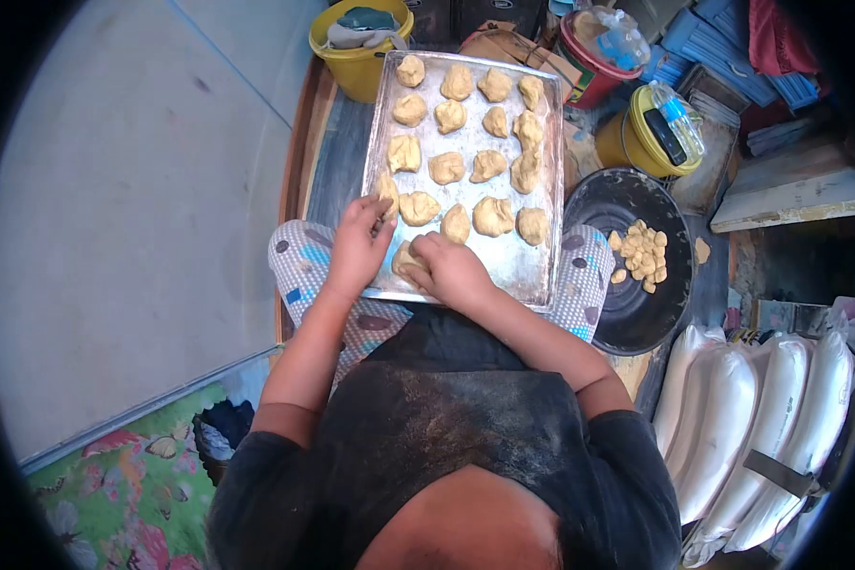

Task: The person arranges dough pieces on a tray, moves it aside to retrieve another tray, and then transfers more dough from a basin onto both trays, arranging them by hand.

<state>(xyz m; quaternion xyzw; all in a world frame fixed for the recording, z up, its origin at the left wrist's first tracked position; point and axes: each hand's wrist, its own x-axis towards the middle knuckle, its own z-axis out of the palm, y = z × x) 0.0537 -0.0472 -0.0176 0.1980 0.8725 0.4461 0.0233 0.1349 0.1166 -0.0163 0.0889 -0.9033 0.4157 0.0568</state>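
A metal baking tray (551,142) rests across my lap, with several lumps of tan dough (449,169) set out on it in rough rows. At the tray's left edge, the curled fingers of my left hand (356,245) grip a dough lump (387,188). Nearer to me, my right hand (454,274) is closed on another dough lump (406,256) at the front of the tray, its fingers partly hiding it. Just beyond the right hand lies a pointed dough lump (455,224). Along the tray's right side, some lumps touch one another.
To my right sits a black basin (627,328) holding small dough pieces (642,252). Yellow buckets stand at the back left (356,71) and right (627,142), the latter with a bottle and phone on top. White filled sacks (722,427) are at lower right; a pale panel (152,209) is left.
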